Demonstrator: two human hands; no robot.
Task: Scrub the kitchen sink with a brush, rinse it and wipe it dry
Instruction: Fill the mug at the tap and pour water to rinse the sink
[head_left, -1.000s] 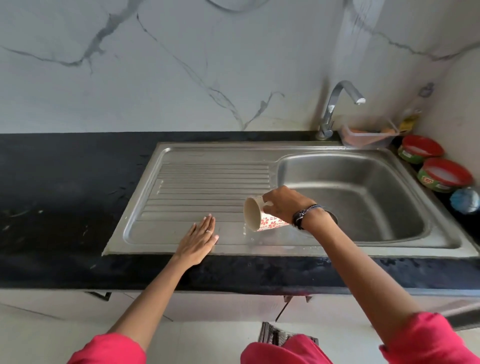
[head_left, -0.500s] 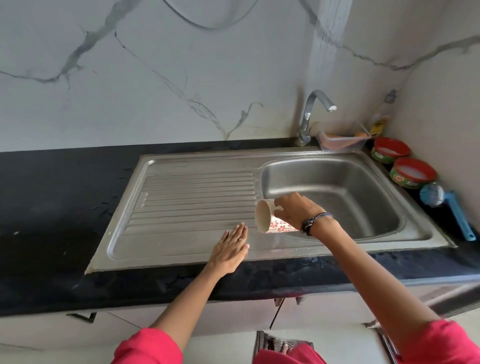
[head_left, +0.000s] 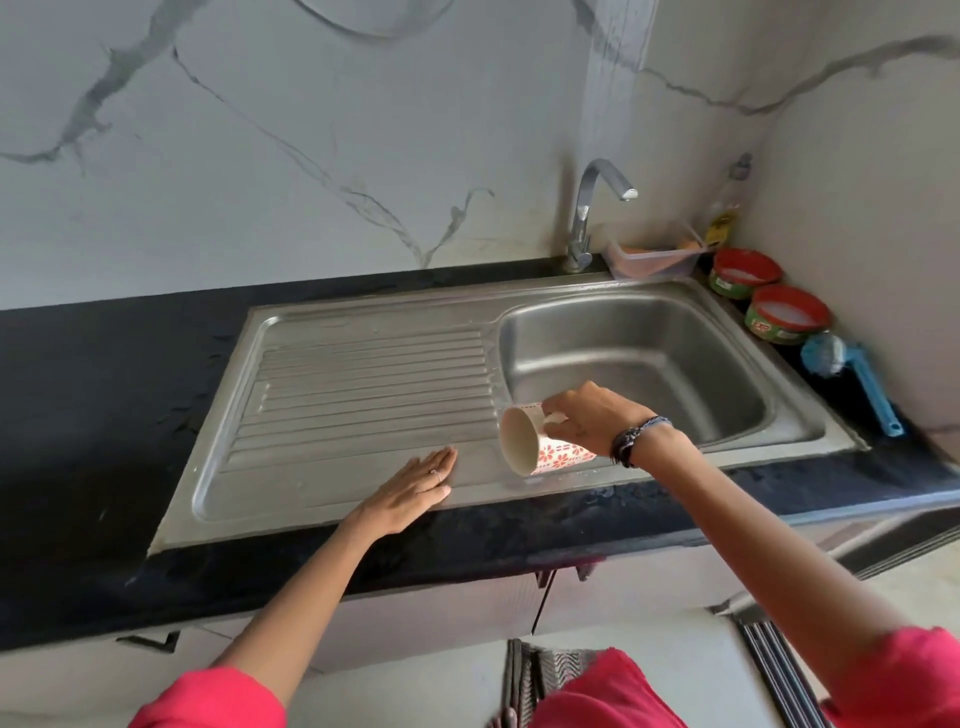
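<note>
1. I see my left hand (head_left: 410, 493) lying flat, fingers straight and together, on the front edge of the draining board (head_left: 363, 395).
2. My right hand (head_left: 582, 415) grips a flowered cup (head_left: 540, 447), tipped on its side, mouth facing left, over the sink (head_left: 649, 364) rim.
3. The blue brush (head_left: 852, 379) lies on the counter (head_left: 93, 405) right of the basin, beside two red tubs (head_left: 763, 291).

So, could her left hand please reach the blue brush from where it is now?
Probably not: the left hand lies flat on the draining board, while the brush sits beyond the basin, with the right hand and cup between.
</note>
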